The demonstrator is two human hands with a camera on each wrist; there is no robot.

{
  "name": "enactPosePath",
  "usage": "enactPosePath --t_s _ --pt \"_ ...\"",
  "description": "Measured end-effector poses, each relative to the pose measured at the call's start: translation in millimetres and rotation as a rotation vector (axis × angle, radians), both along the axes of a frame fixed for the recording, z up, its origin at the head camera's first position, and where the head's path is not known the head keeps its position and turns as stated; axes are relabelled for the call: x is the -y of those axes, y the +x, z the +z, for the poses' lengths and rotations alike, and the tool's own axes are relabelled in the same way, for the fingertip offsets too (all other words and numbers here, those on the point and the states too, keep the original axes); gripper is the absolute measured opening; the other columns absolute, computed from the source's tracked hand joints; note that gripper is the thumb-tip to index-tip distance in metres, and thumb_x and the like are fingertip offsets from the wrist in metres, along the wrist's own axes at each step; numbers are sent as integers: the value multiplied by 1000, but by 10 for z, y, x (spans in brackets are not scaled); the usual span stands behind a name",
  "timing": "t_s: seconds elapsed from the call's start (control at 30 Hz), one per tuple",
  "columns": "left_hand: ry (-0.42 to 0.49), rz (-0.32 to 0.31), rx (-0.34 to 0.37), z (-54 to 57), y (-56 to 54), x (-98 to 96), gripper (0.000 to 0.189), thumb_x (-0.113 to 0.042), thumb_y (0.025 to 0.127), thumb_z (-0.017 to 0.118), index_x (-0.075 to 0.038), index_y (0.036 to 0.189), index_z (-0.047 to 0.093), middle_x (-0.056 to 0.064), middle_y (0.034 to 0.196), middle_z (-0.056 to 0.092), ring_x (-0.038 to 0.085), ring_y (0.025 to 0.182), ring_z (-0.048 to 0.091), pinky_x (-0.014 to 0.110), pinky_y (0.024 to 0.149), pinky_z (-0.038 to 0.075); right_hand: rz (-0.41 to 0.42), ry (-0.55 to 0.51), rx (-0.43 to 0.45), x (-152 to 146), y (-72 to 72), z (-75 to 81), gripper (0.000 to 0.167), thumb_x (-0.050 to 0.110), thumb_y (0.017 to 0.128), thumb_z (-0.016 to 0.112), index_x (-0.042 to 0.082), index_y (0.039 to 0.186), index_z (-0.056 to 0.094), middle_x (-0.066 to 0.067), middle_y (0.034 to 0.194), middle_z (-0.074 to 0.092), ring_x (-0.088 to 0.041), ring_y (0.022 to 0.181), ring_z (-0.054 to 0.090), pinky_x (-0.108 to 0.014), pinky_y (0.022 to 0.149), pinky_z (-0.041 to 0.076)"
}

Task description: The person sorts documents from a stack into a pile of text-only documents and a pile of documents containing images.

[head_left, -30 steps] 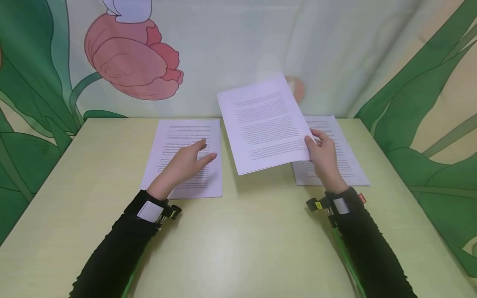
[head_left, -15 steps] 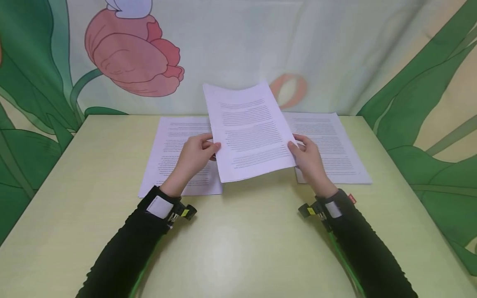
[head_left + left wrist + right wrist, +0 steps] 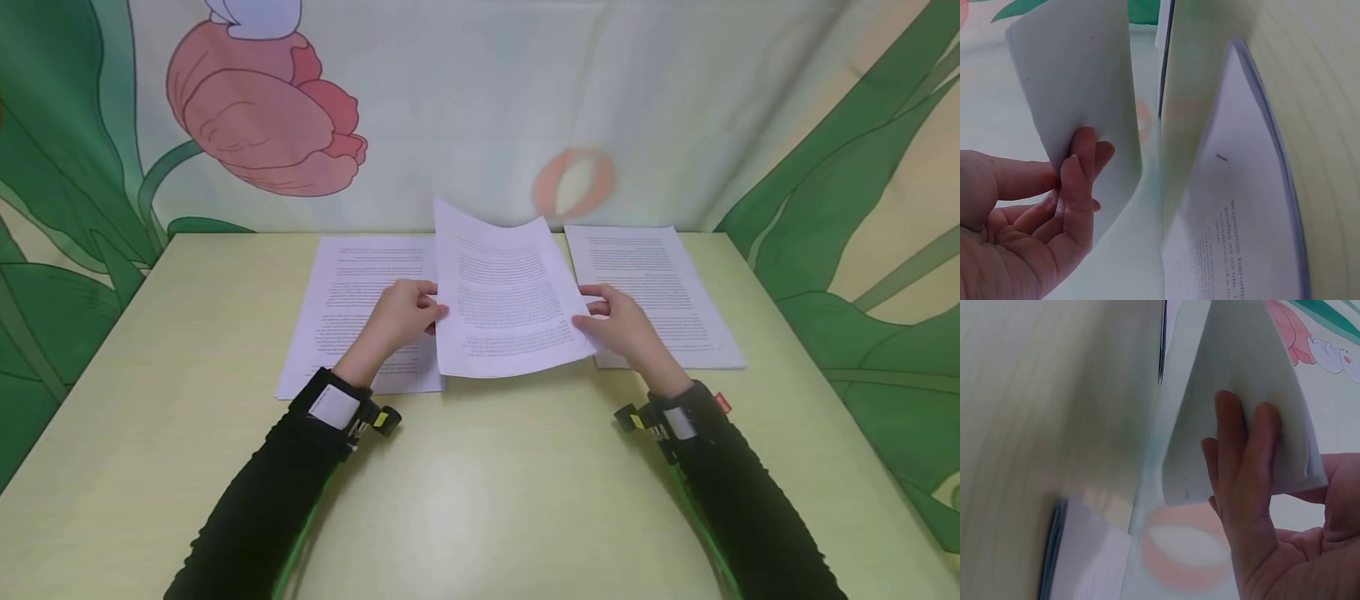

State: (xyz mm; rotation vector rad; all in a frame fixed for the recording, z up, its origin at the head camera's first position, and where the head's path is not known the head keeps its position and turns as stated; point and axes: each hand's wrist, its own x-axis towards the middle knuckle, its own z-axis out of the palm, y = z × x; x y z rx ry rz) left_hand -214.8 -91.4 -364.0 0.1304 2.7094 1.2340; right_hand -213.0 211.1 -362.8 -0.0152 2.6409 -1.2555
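Observation:
Both hands hold up a sheaf of printed paper (image 3: 510, 300) above the middle of the table, its top edge bowed. My left hand (image 3: 401, 317) pinches the left edge between thumb and fingers; in the left wrist view, the fingers (image 3: 1082, 169) bend against its blank back. On the opposite edge, my right hand (image 3: 618, 325) grips with the thumb in front, and its fingers (image 3: 1260, 444) lie behind the paper. Beneath my left hand lies a paper stack (image 3: 345, 308), partly hidden by the hand and the sheaf. Another printed stack (image 3: 667, 292) lies beyond my right hand.
The pale wooden table (image 3: 480, 500) reaches back to a curtain (image 3: 465, 108) printed with flowers and leaves. A dark staple-like mark (image 3: 1222, 157) shows on the left stack. Each black sleeve carries a small wrist camera (image 3: 386, 420).
My left hand has risen from over the left stack and taken the sheaf's left edge. The sheaf has moved left to the middle, straightened and come lower. My right hand keeps its grip.

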Motion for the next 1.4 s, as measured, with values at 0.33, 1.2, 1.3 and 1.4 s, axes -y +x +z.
enactPosePath --t_s 0.33,1.2,1.3,1.4 --pt "-1 -26 55 -145 -63 -59 46 -12 91 62 2 133 51 14 106 70 19 77 71 28 70 55 51 107 38 -50 45 -39 61 16 90 62 8 144 35 -22 125 58 -29 102 59 -27 74 49" --pt "-282 -77 16 -131 5 -138 52 -17 85 70 0 131 54 14 104 68 22 86 62 28 71 49 118 291 -43 -85 70 -98 55 7 84 68 -2 134 47 -24 126 57 -37 109 60 -37 80 55" --pt "-297 -84 18 -133 6 -143 51 -18 85 70 1 129 55 15 105 67 22 86 61 28 71 49 121 311 -52 -81 72 -95 54 7 83 69 -2 132 49 -24 125 58 -37 110 60 -42 87 52" --pt "-319 -99 7 -137 3 -152 51 -20 84 71 2 127 57 17 107 65 24 90 59 31 74 49 128 327 -62 -78 73 -100 53 7 81 70 -2 130 51 -24 124 58 -38 110 60 -44 89 50"
